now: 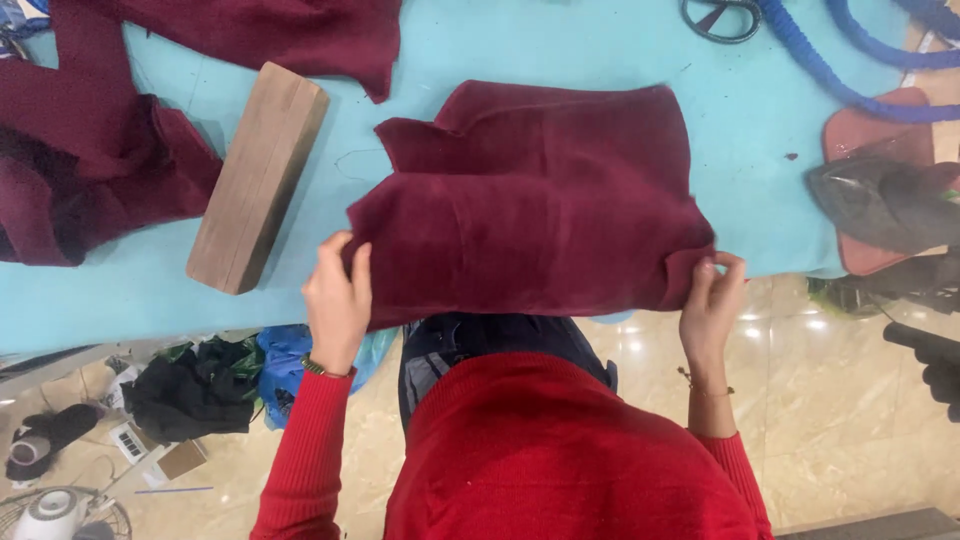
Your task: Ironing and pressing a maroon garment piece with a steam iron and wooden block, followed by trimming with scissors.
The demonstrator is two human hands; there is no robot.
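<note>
Both hands pinching the near corners of a maroon fabric piece (530,200) at the table edge

Left hand (337,300) and right hand (712,300) have fingers closed on the cloth — it lies on the light blue table (560,50). Wooden block (258,176) sits just left, more maroon cloth (90,150) beyond it, scissors (722,18) and blue cord (850,60) at the far right.

On the blue surface (760,150) you see a wooden block (258,178) at left, maroon cloth (90,150) heaped beyond it, scissors (722,18) and blue cord (850,60) far right, an iron (885,200) at the right edge.
</note>
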